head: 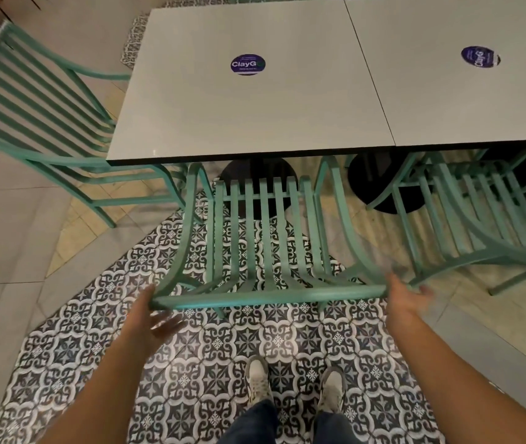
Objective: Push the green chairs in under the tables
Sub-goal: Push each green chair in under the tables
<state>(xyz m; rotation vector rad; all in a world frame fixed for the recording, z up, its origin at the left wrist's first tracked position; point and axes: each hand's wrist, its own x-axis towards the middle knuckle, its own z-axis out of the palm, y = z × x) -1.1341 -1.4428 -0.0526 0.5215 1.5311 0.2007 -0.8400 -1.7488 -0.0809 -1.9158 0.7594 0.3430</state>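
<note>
The middle green chair (265,238) stands at the near edge of the left white tabletop (249,100), its seat front partly under it. The left hand (159,315) and right hand (407,296) sit at the two ends of the chair's top rail, fingers loosely spread and blurred, not wrapped round it. More green chairs stand at the tabletop's left side (47,123) and to the right (479,219), under the adjoining tabletop (466,91).
</note>
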